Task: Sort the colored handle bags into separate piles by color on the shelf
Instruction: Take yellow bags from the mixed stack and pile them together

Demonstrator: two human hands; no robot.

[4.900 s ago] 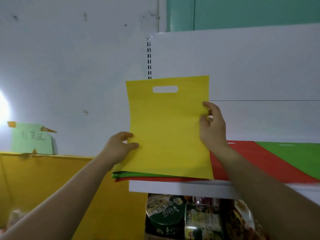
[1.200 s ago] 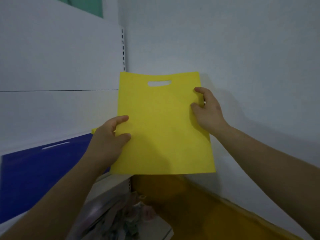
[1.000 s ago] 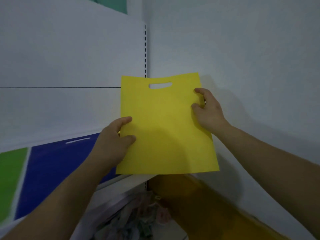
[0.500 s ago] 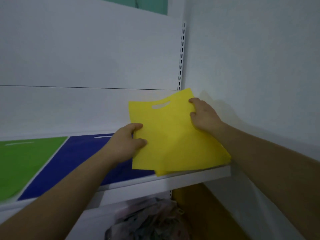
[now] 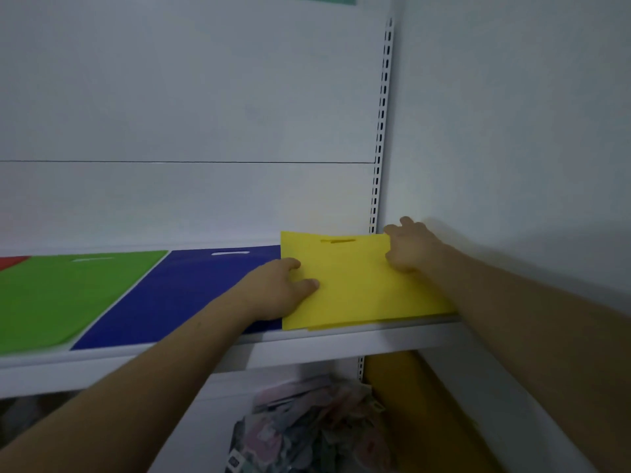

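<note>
I record the shelf point(image 5: 307, 346) carrying a green bag point(image 5: 68, 295) and a blue bag point(image 5: 177, 295), flat, side by side. At its right end lies the yellow bag point(image 5: 362, 285), overlapping blue. My left hand point(image 5: 276, 291) pinches its left edge; my right hand point(image 5: 409, 247) grips its far corner.

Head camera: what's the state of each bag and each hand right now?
yellow bag: lies flat at the right end of the shelf, held by both hands
blue bag: flat, left of yellow
green bag: flat, left of blue
red bag: only a corner visible
left hand: holds yellow bag's left edge
right hand: holds its top right corner
</note>
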